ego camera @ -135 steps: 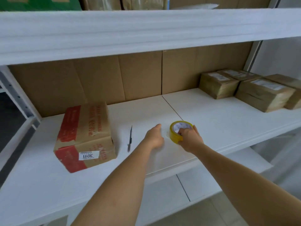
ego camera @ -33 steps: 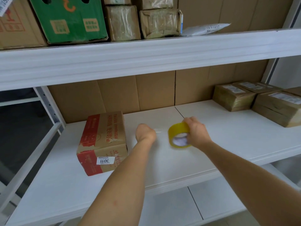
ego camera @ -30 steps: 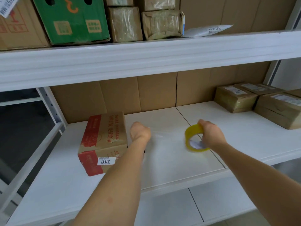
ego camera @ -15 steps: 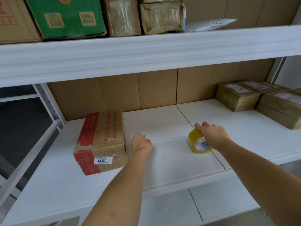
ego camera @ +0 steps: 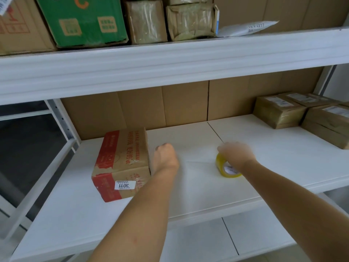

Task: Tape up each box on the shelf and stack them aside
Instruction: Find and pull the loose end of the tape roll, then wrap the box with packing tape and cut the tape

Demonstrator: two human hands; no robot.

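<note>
Fingers (ego camera: 223, 148) of right hand (ego camera: 237, 154) draped over top of yellow tape roll (ego camera: 226, 170), curled round its rim, blurred but plainly gripping; roll stood on edge on middle shelf (ego camera: 283, 159), likely to keep it anchored while tape pays out. Left hand (ego camera: 165, 156) curled into a fist just beside right face of red-printed box (ego camera: 122, 163), apparently pinching free end of clear tape, though the pinch itself hidden behind knuckles. Faint glossy strip (ego camera: 198, 162) stretched between both hands, low over shelf, pulled taut, probably to keep it from folding onto itself before going onto the box. Box flat on shelf, left of centre, label 3011 facing front, old tape torn along top edge, not yet resealed. Brown wrapped parcels (ego camera: 279, 112) grouped at far right of same shelf, well apart, presumably the finished stack or next in line; cannot tell which. Green carton (ego camera: 81, 21) and more parcels on upper shelf.
</note>
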